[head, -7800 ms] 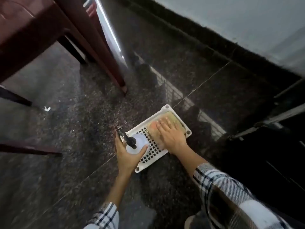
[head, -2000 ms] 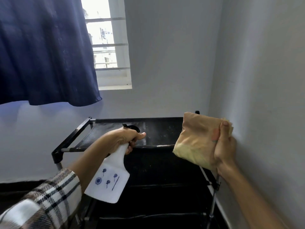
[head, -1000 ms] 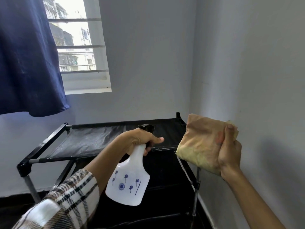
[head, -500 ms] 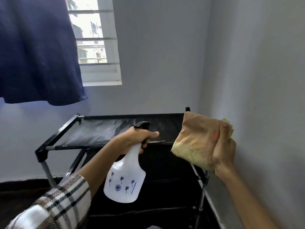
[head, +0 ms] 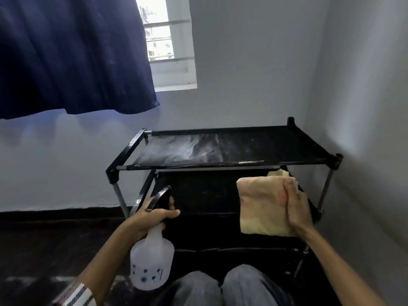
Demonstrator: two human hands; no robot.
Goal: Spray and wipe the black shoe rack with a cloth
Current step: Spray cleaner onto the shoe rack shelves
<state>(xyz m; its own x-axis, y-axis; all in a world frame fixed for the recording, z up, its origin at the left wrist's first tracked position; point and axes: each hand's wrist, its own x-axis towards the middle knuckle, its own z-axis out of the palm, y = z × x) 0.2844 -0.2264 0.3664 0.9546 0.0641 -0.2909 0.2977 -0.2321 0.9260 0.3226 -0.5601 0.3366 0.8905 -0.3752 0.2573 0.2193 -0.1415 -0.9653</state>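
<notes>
Head view: left hand [head: 152, 215] grips spray bottle [head: 152, 259] at seven o'clock; right hand [head: 297, 208] clutches folded cloth [head: 261, 206] at four o'clock, before shoe rack [head: 231, 149] cornered against the wall.

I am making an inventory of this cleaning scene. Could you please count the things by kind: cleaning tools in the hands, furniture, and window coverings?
Cleaning tools: 2, the white plastic spray bottle in the left hand and the folded yellow cloth in the right hand.
Furniture: 1, the black shoe rack.
Window coverings: 1, the dark blue curtain.
Total: 4.
</notes>
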